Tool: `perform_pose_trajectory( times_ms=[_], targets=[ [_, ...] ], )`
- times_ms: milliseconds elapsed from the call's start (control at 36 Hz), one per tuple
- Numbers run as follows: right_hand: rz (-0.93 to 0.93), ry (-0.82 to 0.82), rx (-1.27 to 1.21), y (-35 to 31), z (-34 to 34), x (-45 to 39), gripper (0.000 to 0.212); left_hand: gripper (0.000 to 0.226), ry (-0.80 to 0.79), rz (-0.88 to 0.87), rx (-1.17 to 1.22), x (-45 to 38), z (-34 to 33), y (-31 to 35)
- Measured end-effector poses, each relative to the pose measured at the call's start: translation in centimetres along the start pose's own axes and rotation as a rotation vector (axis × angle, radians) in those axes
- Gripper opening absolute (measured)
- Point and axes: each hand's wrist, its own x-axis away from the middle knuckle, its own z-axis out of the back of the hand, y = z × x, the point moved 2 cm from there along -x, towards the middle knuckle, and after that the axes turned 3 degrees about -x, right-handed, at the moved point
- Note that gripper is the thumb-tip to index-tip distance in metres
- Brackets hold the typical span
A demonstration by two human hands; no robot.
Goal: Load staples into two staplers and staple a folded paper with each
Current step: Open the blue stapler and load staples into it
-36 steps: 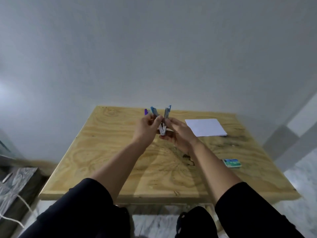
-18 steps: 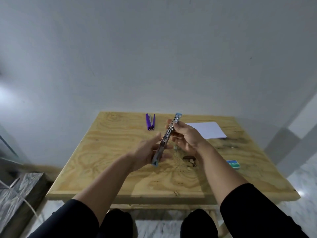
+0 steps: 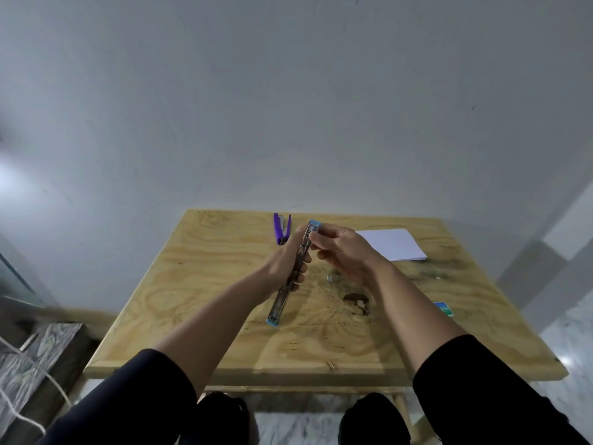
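Note:
A blue stapler (image 3: 279,306) is swung fully flat into one long metal strip with blue ends, held above the table's middle. My left hand (image 3: 285,261) grips its middle. My right hand (image 3: 340,248) pinches its far blue end. A purple stapler (image 3: 281,228) lies splayed in a V at the table's back, apart from both hands. A small strip of staples (image 3: 332,277) lies on the wood under my right wrist. White folded paper (image 3: 393,244) rests at the back right.
The wooden table (image 3: 208,316) has a dark knot with a hole (image 3: 356,302) right of centre. A small blue-green staple box (image 3: 444,308) lies near the right edge. A grey wall stands behind; a patterned bag with a cord (image 3: 29,358) sits on the floor at left.
The blue stapler went from a half-spread V held upright to a flat straight strip. Both hands came nearer with it, uncovering the purple stapler at the back.

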Motion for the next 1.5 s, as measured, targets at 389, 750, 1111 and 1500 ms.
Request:
perform_pose_trajectory(
  times_ms=[389, 750, 1111, 1500],
  targets=[
    [0.033, 0.012, -0.1, 0.7, -1.6, -1.1, 0.03, 0.054, 0.003, 0.06, -0.08, -0.8, 1.2, -0.1],
    [-0.018, 0.123, -0.069, 1.5, -1.8, -1.8, 0.025, 0.039, -0.179, 0.017, 0.132, -0.4, 0.8, -1.1],
    [-0.01, 0.099, -0.042, 1.9, -1.6, -2.1, 0.028, 0.031, -0.215, 0.029, 0.19, -0.5, 1.6, -2.2],
    [0.262, 0.181, 0.377, 2.0, -1.2, -1.5, 0.013, 0.019, -0.157, -0.086, 0.242, -1.1, 1.0, -3.0]
  ],
)
